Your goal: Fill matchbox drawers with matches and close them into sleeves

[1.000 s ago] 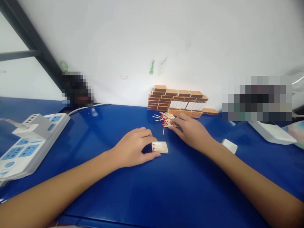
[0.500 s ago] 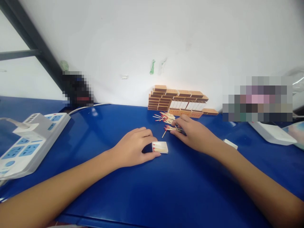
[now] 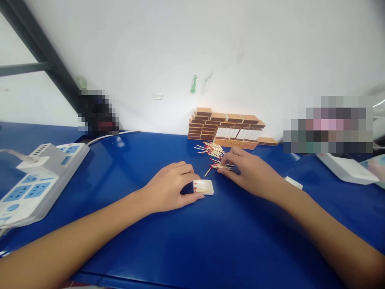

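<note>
My left hand [image 3: 171, 186] is closed round the left end of a small white matchbox tray [image 3: 207, 184], thumb on the near side and fingers on the far side. A few red-headed matches [image 3: 203, 190] lie inside the tray. My right hand [image 3: 245, 166] is at a small cluster of matches [image 3: 215, 165], with thumb and index finger pinching at them. Its palm hides part of the cluster. A single match [image 3: 207, 172] lies slanted at the cluster's left. Just behind is a larger loose heap of matches [image 3: 214, 149].
Stacked matchboxes [image 3: 203, 127] stand against the white wall. A white block [image 3: 293, 183] lies beyond my right forearm. On the left is a power strip [image 3: 39, 188] with a plugged-in adapter [image 3: 39, 160]. A white device [image 3: 347, 170] sits at the right on the blue table [image 3: 192, 249].
My right hand has shifted slightly nearer and to the right, its thumb and index finger coming closer together on the small match cluster. My left hand stays on the tray.
</note>
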A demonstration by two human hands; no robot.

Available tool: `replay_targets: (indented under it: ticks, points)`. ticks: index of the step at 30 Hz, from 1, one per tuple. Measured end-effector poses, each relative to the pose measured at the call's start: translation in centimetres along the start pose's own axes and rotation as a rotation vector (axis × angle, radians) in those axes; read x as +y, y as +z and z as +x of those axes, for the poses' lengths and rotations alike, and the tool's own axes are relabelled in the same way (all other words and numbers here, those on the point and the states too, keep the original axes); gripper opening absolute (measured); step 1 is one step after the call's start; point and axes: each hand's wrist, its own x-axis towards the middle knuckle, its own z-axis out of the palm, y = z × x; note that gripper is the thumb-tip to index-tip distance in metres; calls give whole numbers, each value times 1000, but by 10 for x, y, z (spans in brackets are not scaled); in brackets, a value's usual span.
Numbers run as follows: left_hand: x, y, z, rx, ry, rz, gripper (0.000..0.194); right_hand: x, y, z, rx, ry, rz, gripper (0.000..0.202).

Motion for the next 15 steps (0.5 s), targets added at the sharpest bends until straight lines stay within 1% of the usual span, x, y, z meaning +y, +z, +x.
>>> replay_targets:
  ticks: [6,11,15]
  points:
    - [0,0,0,-14,3,20,32,10,-18,-4,-81,76,-2,32]
    - [0,-1,-1,-18,-3,16,33,17,-17,-3,-131,70,25,20]
    - [0,-1,0,-17,-4,6,33,15,-13,-2,-141,73,56,18]
